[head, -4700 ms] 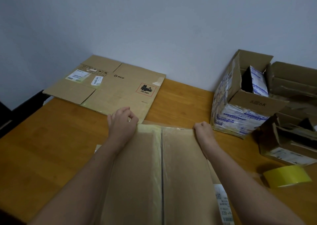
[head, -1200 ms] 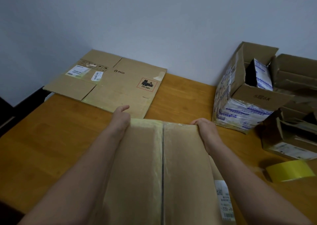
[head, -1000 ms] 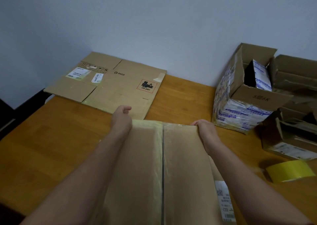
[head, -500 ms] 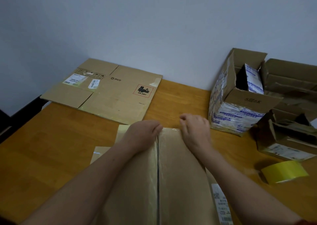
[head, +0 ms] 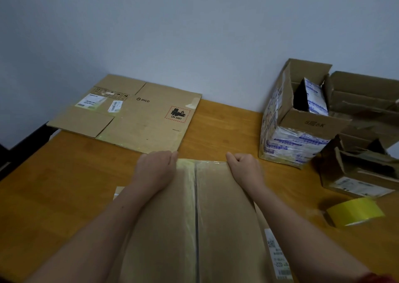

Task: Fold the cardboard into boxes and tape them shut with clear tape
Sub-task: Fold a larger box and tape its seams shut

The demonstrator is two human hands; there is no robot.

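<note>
Far left, a dark piece of furniture [head: 26,140] sits just off the counter [head: 64,185] edge. At back left a flattened cardboard sheet [head: 138,122] lies flat on the counter against the wall, w/ "PICO" print, a red-dashed UN 3481 lbl & two white stickers. Front centre is the box [head: 164,228] being worked, closest to the camera, top flaps closed & meeting at a dark centre seam [head: 196,207]; glossy yellowish tape shows along the seam & across the far edge. The left hand [head: 154,170] lies palm-down on the left flap at the far edge, grip w/ fingers pressed together & bent over that edge, tips out of sight. The right hand [head: 244,168] sits on the right flap at the same edge, knuckles up, grip curled over the box rim. The hands are apart, one each side of the seam. A white shipping label [head: 278,259] shows on the box's right side. Right of that, an open box [head: 302,131] wrapped in printed tape stands on the counter, flaps up, w/ a white-&-blue packet [head: 315,98] upright inside. Behind & beside it, more brown boxes [head: 364,101] are stacked at far right, one low open carton [head: 354,174] in front. Near the right edge a yellowish tape roll [head: 356,211] lies on the counter, well apart from the hands.
</note>
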